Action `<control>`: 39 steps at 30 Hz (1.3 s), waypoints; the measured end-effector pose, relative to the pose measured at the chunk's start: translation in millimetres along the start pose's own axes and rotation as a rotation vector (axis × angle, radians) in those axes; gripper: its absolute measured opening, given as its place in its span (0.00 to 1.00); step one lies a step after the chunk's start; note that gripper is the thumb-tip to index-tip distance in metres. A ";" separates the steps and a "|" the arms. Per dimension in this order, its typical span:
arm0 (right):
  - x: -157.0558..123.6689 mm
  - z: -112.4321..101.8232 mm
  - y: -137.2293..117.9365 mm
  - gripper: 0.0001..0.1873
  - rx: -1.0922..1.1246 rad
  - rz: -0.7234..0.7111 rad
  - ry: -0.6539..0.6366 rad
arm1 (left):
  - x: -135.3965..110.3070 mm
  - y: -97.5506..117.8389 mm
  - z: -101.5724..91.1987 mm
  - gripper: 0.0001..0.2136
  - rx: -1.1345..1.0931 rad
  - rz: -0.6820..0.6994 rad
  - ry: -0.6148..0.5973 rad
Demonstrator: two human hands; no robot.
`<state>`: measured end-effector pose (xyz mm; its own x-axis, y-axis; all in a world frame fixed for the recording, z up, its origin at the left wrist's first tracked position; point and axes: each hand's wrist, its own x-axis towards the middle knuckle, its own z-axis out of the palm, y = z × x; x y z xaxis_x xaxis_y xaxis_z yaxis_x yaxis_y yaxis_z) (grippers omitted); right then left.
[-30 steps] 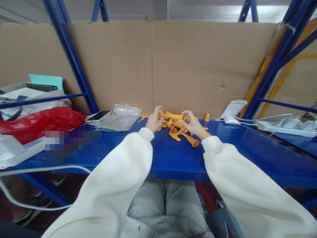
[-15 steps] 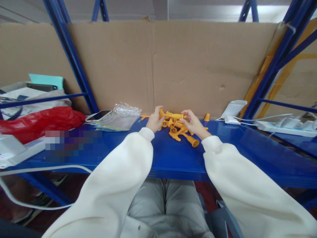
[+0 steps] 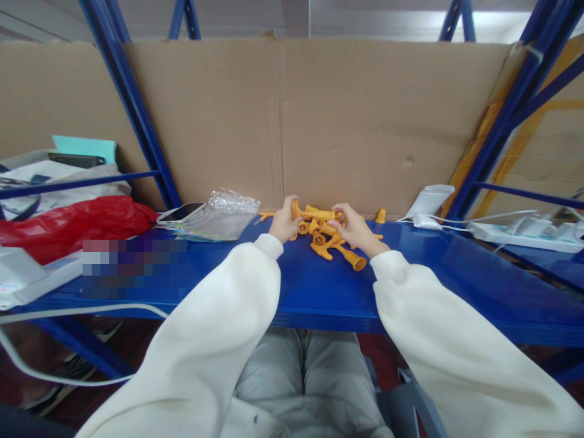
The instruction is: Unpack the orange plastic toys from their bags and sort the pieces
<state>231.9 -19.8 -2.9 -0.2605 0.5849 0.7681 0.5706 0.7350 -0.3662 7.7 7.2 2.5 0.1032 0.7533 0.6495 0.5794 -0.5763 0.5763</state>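
A small heap of orange plastic parts (image 3: 335, 243) lies on the blue shelf (image 3: 319, 292) against the cardboard back wall. My left hand (image 3: 283, 224) is closed on the left end of an orange rod-like piece (image 3: 319, 215) held just above the heap. My right hand (image 3: 353, 230) pinches the right end of the same piece. One trumpet-shaped orange part (image 3: 353, 260) sticks out toward me below my right hand. A single orange part (image 3: 381, 215) stands apart to the right.
Left of the heap lie a clear plastic bag (image 3: 219, 216), a phone (image 3: 182, 212), a red bag (image 3: 68, 225) and a white box (image 3: 27, 277). To the right are a white pouch (image 3: 431, 199), cables and a power strip (image 3: 520, 234). Blue rack posts (image 3: 132, 109) stand on both sides.
Both hands stay on the orange piece. They have shifted only slightly, with small finger adjustments on its ends.
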 end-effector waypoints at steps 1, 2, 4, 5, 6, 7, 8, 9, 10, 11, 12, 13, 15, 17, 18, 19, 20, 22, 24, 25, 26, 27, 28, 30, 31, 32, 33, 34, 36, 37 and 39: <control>-0.7 1.5 0.7 0.15 0.031 0.016 0.005 | -0.5 0.2 -0.6 0.24 0.005 0.015 0.011; -1.4 3.1 1.5 0.17 0.070 0.037 0.012 | -1.0 0.4 -1.3 0.24 0.009 0.034 0.026; -2.0 6.5 3.3 0.20 0.161 0.089 0.034 | -1.7 0.2 -2.3 0.24 0.017 0.070 0.059; -2.0 8.1 4.1 0.22 0.212 0.119 0.039 | -1.9 -0.1 -2.5 0.24 0.020 0.085 0.074; -1.7 9.4 4.8 0.23 0.264 0.152 0.039 | -2.1 -0.6 -2.6 0.24 0.022 0.100 0.088; -1.3 10.5 5.4 0.25 0.317 0.189 0.031 | -2.2 -1.2 -2.6 0.24 0.025 0.115 0.100; -0.9 11.3 5.7 0.26 0.368 0.228 0.015 | -2.3 -1.9 -2.4 0.24 0.028 0.131 0.108; -0.6 12.0 5.9 0.27 0.415 0.265 -0.005 | -2.3 -2.5 -2.1 0.24 0.031 0.146 0.113; -0.3 12.4 6.0 0.27 0.454 0.296 -0.028 | -2.4 -2.9 -1.8 0.24 0.037 0.161 0.115; -0.2 12.8 6.0 0.28 0.482 0.319 -0.047 | -2.4 -3.2 -1.6 0.23 0.044 0.174 0.114; -0.2 13.1 6.1 0.29 0.501 0.330 -0.061 | -2.5 -3.2 -1.5 0.23 0.052 0.185 0.110; -0.3 13.5 6.3 0.29 0.513 0.330 -0.071 | -2.6 -2.9 -1.6 0.23 0.060 0.193 0.105; -0.6 14.3 7.0 0.29 0.520 0.311 -0.076 | -2.6 -1.7 -2.2 0.23 0.068 0.200 0.090; -0.4 15.0 8.3 0.27 0.498 0.279 -0.067 | -2.7 0.2 -3.4 0.24 0.068 0.195 0.078; -0.1 15.3 9.1 0.26 0.474 0.256 -0.060 | -2.7 1.3 -3.9 0.24 0.066 0.188 0.073; 0.3 15.4 10.0 0.25 0.439 0.229 -0.051 | -2.8 2.4 -4.4 0.24 0.063 0.178 0.068; 0.6 15.3 10.9 0.23 0.396 0.201 -0.042 | -2.8 3.5 -4.8 0.24 0.060 0.164 0.063; 1.0 14.2 11.9 0.19 0.297 0.149 -0.025 | -2.7 5.1 -5.1 0.24 0.052 0.134 0.050; 0.8 11.6 11.3 0.16 0.203 0.117 -0.023 | -2.1 5.3 -4.4 0.25 0.043 0.103 0.044; 0.4 9.7 10.3 0.15 0.160 0.101 -0.030 | -1.5 4.7 -3.9 0.25 0.040 0.089 0.042; 0.0 7.4 8.8 0.15 0.117 0.078 -0.039 | -0.8 3.6 -3.1 0.24 0.037 0.073 0.037; -0.4 5.0 7.0 0.14 0.073 0.047 -0.048 | 0.0 1.9 -2.4 0.24 0.032 0.055 0.028; -0.7 2.5 5.1 0.14 0.030 0.008 -0.057 | 1.0 0.0 -1.6 0.24 0.024 0.038 0.016; -1.0 -1.6 1.7 0.14 -0.046 -0.073 -0.073 | 2.8 -3.9 -0.4 0.24 0.003 0.012 -0.006; -1.0 -3.1 0.4 0.14 -0.074 -0.105 -0.078 | 3.5 -5.5 -0.1 0.25 -0.006 0.006 -0.011; -1.0 -4.0 -0.4 0.14 -0.094 -0.126 -0.083 | 3.9 -6.5 -0.1 0.25 -0.012 0.005 -0.013; -1.0 -4.5 -0.8 0.14 -0.108 -0.138 -0.087 | 3.9 -6.7 -0.4 0.25 -0.012 0.006 -0.012; -1.0 -4.7 -0.7 0.14 -0.121 -0.143 -0.089 | 3.7 -6.2 -0.9 0.25 -0.008 0.006 -0.012; -1.2 -4.4 0.1 0.14 -0.145 -0.144 -0.086 | 2.2 -3.2 -2.4 0.24 0.009 0.003 -0.014; -1.3 -4.2 0.7 0.15 -0.156 -0.145 -0.085 | 1.2 -1.1 -3.3 0.24 0.020 0.000 -0.014; -1.5 -4.2 1.8 0.17 -0.175 -0.150 -0.083 | -0.9 3.4 -5.1 0.24 0.050 -0.006 -0.009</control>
<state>236.5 -20.8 -2.6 -0.4119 0.5049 0.7586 0.6447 0.7498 -0.1490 5.5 3.0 6.5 0.1064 0.7596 0.6417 0.6195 -0.5554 0.5547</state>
